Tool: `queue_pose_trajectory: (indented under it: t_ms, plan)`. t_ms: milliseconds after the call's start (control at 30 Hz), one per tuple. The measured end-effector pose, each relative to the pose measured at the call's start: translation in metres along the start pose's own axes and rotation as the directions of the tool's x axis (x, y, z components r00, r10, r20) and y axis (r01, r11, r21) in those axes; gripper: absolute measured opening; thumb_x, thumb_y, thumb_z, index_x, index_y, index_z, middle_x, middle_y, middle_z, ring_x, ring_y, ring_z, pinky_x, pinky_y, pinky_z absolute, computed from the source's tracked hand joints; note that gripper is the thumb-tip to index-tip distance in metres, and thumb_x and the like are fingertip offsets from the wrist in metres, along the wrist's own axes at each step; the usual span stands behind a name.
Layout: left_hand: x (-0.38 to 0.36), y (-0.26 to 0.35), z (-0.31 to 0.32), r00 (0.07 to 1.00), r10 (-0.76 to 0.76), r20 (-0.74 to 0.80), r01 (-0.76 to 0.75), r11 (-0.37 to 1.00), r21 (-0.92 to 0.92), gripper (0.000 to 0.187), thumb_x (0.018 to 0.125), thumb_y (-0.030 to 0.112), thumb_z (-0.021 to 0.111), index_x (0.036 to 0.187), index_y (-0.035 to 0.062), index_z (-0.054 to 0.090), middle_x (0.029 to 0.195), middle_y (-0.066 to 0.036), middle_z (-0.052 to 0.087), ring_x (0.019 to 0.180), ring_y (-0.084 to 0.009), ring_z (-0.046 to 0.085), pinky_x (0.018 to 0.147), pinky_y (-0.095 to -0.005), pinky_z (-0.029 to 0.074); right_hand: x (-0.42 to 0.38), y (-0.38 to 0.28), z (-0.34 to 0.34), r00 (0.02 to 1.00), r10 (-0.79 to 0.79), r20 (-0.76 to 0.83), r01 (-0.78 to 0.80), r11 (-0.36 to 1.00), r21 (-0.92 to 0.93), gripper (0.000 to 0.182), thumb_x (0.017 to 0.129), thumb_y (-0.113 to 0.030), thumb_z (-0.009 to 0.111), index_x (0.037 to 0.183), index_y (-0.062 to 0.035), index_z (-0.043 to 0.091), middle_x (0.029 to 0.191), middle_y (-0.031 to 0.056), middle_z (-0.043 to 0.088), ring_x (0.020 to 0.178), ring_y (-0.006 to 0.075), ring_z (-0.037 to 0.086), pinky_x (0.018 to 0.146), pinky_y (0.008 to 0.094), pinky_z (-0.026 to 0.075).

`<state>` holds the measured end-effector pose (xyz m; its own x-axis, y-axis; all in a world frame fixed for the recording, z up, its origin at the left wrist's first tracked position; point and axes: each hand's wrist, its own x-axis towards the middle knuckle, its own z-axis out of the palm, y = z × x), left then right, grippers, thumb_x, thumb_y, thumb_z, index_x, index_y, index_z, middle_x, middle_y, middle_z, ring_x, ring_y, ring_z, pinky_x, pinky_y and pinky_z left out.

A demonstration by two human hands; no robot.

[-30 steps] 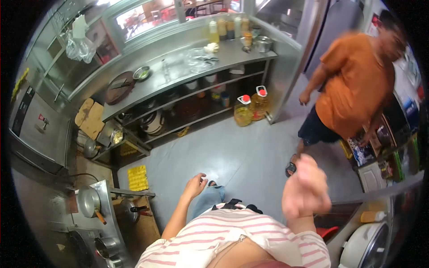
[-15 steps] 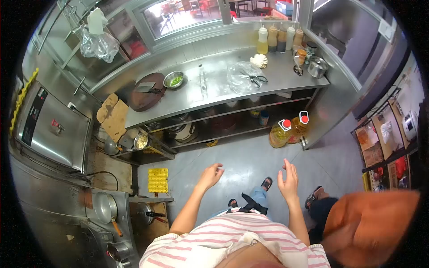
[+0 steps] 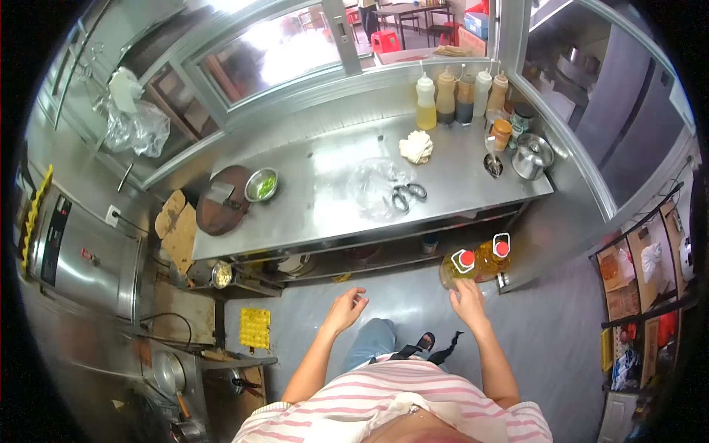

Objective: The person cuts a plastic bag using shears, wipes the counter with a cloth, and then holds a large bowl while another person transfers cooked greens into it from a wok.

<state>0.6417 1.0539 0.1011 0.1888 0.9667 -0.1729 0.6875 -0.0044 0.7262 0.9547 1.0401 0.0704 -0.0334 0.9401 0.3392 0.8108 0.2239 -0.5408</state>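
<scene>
My left hand [image 3: 345, 310] hangs over the floor in front of the counter, fingers loosely curled apart and holding nothing. To the right, my right hand [image 3: 467, 303] has its fingers spread, just below an oil jug [image 3: 455, 270] in the view; whether they touch is unclear. On the steel counter [image 3: 295, 214] lie black-handled scissors [image 3: 410, 196] on a clear plastic bag [image 3: 373, 188]. A white cloth [image 3: 416, 148] sits behind them. At the left, a cleaver [image 3: 220, 193] rests on a round board [image 3: 214, 220] beside a metal bowl [image 3: 261, 184] with chopped greens.
Sauce bottles [image 3: 445, 96], an orange-lidded jar [image 3: 501, 135] and a metal pot [image 3: 532, 156] stand at the counter's back right. A second oil jug [image 3: 493, 257] is on the floor. Yellow tray [image 3: 255, 328] lies at left; shelves [image 3: 642, 288] stand at right.
The view has moved closer to the counter. My right hand now appears nearer the oil jugs. The person in orange at the lower right has left the view.
</scene>
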Motion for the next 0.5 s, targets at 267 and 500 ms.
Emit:
queue_pose_trajectory:
  t_ms: [267, 500]
  plan:
    - [0.096, 0.003, -0.031, 0.998, -0.030, -0.060, 0.031, 0.999, 0.019, 0.031, 0.078, 0.019, 0.058, 0.104, 0.0025, 0.053, 0.078, -0.010, 0.060, 0.066, -0.0196, 0.059, 0.061, -0.0303, 0.046, 0.153, 0.014, 0.063, 0.999, -0.039, 0.033, 0.035, 0.990, 0.139, 0.022, 0.072, -0.014, 0.057, 0.091, -0.0021, 0.055, 0.085, 0.0119, 0.054, 0.084, 0.0285, 0.050, 0.071, 0.0377, 0.042]
    - [0.193, 0.035, -0.077, 1.000, -0.026, -0.007, 0.026, 0.998, 0.056, 0.036, 0.078, 0.019, 0.058, 0.108, 0.0016, 0.049, 0.080, -0.010, 0.058, 0.062, -0.0173, 0.059, 0.058, -0.0279, 0.046, 0.237, 0.024, 0.128, 0.999, -0.025, -0.022, 0.027, 0.994, 0.104, 0.029, 0.067, -0.014, 0.061, 0.093, -0.0022, 0.053, 0.091, 0.0109, 0.048, 0.089, 0.0277, 0.046, 0.071, 0.0366, 0.042]
